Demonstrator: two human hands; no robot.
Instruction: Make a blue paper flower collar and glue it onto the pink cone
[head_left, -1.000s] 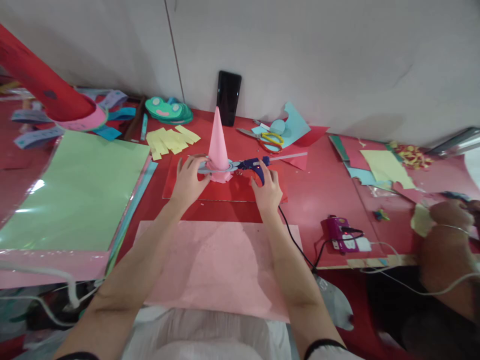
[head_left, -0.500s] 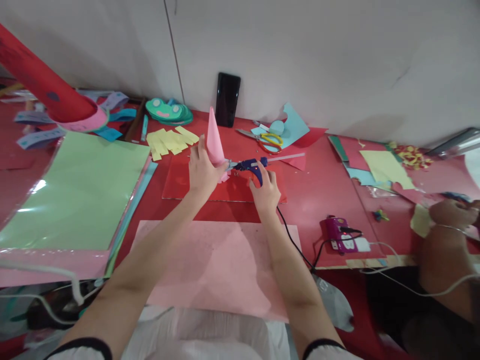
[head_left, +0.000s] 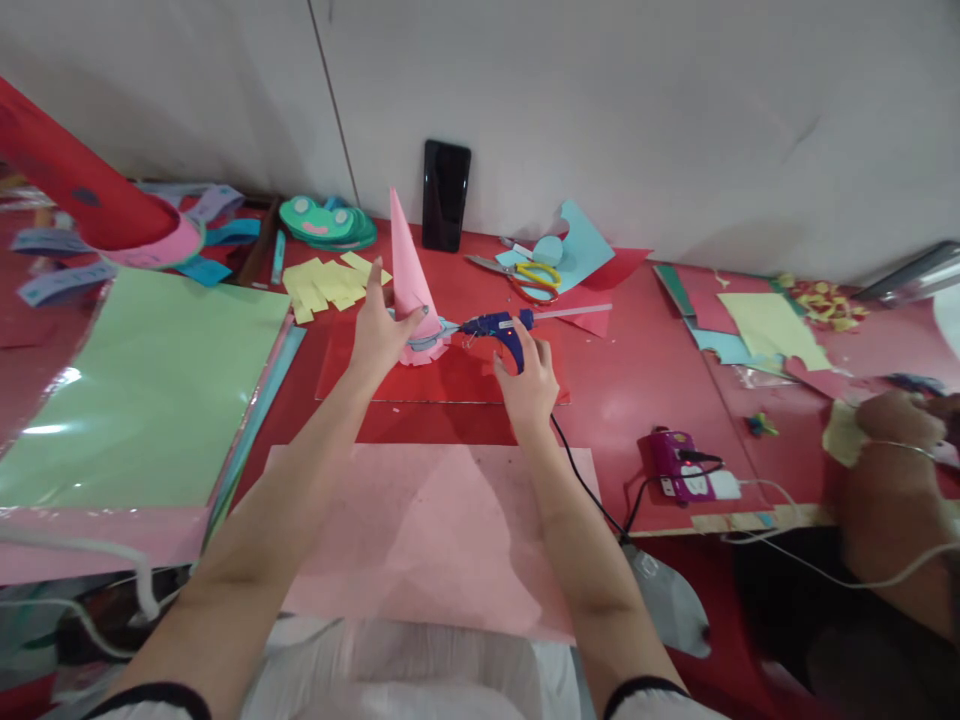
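A tall pink paper cone (head_left: pixel 409 265) stands upright, its fringed lower edge spread out at the bottom. My left hand (head_left: pixel 377 330) grips it low on its left side, the thumb pressed across the front and some fingers hidden behind. A pale blue-grey strip (head_left: pixel 426 343) circles the cone near its base. In my right hand (head_left: pixel 532 385) is a blue hot glue gun (head_left: pixel 489 325), with a clear glue stick (head_left: pixel 574 312) poking out of its back. The nozzle points left and reaches the strip at the cone's right side; whether it touches is unclear.
A red board (head_left: pixel 480 385) lies under the cone. Scissors (head_left: pixel 536 275), a leaning phone (head_left: pixel 445 195), yellow paper pieces (head_left: pixel 315 288) and green frog cutouts (head_left: pixel 330 222) lie behind. The gun's cord runs right, near a purple adapter (head_left: pixel 671 445). Another person's hand (head_left: pixel 900 420) works far right.
My left hand has shifted left on the cone, and the cone has tilted slightly, showing more of its base and the blue-grey strip. The glue gun stays nearly in place.
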